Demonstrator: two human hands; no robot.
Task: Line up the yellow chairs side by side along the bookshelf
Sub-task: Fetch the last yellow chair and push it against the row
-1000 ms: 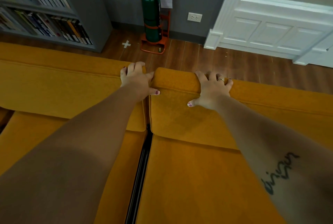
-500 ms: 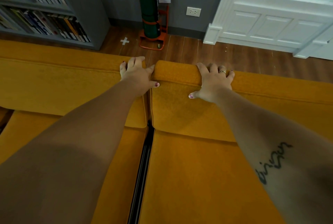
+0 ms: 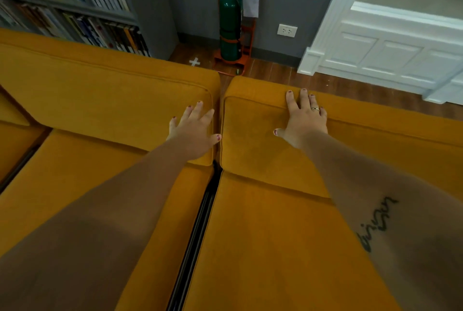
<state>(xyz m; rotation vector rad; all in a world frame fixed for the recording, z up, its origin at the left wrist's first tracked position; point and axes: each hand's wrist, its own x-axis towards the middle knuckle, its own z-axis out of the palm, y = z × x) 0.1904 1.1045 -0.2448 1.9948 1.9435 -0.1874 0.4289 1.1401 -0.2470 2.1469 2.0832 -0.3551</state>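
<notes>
Now both hands flat, fingers spread, gripping nothing. Left hand (image 3: 193, 132) lies on the back cushion of the left yellow chair (image 3: 100, 100), thumb at its inner edge. Right hand (image 3: 304, 120) rests over the top of the right yellow chair (image 3: 275, 223). Narrow dark gap between the hands separates the chairs. Bookshelf (image 3: 75, 10) beyond the left hand.
</notes>
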